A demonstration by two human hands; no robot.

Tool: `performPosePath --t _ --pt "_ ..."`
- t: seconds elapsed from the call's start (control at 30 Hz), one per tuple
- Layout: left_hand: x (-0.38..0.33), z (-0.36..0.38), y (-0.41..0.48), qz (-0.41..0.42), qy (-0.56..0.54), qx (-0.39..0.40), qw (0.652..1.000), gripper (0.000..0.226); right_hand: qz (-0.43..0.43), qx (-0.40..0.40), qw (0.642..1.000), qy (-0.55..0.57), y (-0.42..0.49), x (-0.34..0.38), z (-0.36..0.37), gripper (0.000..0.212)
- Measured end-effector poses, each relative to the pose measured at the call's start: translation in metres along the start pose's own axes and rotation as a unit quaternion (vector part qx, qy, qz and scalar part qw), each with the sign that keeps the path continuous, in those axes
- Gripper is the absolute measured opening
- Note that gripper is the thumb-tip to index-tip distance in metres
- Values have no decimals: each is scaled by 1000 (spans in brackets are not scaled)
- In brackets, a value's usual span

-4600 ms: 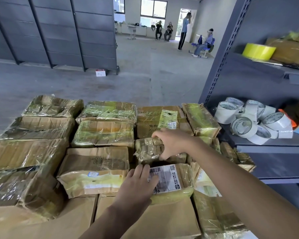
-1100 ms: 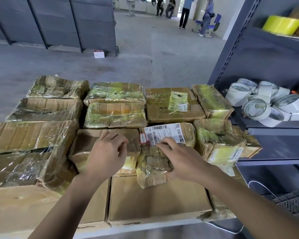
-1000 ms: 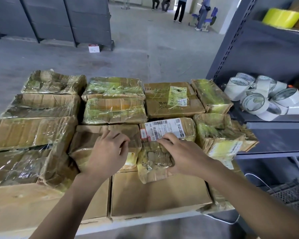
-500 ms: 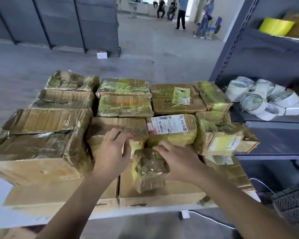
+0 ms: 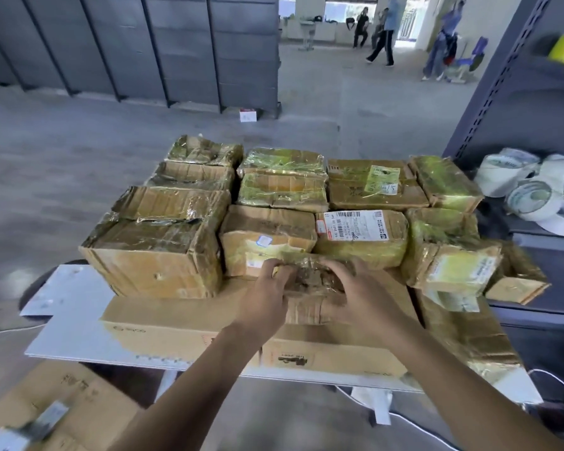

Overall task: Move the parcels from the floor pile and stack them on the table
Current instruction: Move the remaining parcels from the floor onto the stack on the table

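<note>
Small parcel (image 5: 310,288): a squat brown bundle wound all over in clear tape; crumpled and lumpy, with no clean edges.
Where it sits: on the lid of the flat carton (image 5: 176,323) at the near edge of the table (image 5: 79,323); touching the front row of the stack (image 5: 274,190), which rises at its 12 o'clock.
Left hand (image 5: 264,297): clamped on the bundle's 9 o'clock end; fingers curled over the top.
Right hand (image 5: 365,297): clamped on the 3 o'clock end; fingers hooked over the top in the same way.
Weight: probably light, judging by its size beside the other boxes; one hand could likely carry it.
Stiffness: looks soft and half crushed; I expect it to give under a hard squeeze rather than hold its shape.
Surface: glossy tape, likely slick; the wrinkles should offer some purchase.
Where to hold: at the two short ends as now, thumbs low on the near face; not by loose film alone.
Neighbours: the labelled parcel (image 5: 362,236) lies at its 1 o'clock; tape rolls (image 5: 528,190) sit on the shelf out at 2 o'clock, well apart.
Risk: its uneven base may rock on a flat lid; pressing it against the row behind should steady it.
</note>
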State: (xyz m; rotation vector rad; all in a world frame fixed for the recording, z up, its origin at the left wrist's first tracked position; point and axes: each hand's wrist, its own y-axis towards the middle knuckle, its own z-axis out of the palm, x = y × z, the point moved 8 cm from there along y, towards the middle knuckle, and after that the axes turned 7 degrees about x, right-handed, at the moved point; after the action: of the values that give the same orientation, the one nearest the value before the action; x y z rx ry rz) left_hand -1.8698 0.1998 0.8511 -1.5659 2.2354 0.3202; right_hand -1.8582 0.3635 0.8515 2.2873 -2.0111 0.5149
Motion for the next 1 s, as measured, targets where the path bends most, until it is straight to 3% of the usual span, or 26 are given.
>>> performPosePath --t 0.27,0.33,0.5,0.57,0.67,0.77,1.0 --pt "52 -43 -4 17 127 -61 990 45 -27 -89 994 63 32 56 8 61" --pt "57 -56 -7 32 191 -79 978 32 -32 -98 993 57 38 71 12 59" --pt "46 -102 -39 119 189 -249 942 22 -18 -88 995 41 45 79 20 56" --pt "57 -113 -48 98 198 -285 933 18 -8 -83 996 40 46 80 22 57" --pt "92 -110 -38 14 214 -230 949 38 -10 -94 995 41 44 83 21 54" --pt "109 -94 -28 15 249 -158 956 53 -19 -89 996 23 44 86 24 54" --pt "108 -96 -27 33 235 -175 956 57 -21 -79 995 -52 42 87 18 57"
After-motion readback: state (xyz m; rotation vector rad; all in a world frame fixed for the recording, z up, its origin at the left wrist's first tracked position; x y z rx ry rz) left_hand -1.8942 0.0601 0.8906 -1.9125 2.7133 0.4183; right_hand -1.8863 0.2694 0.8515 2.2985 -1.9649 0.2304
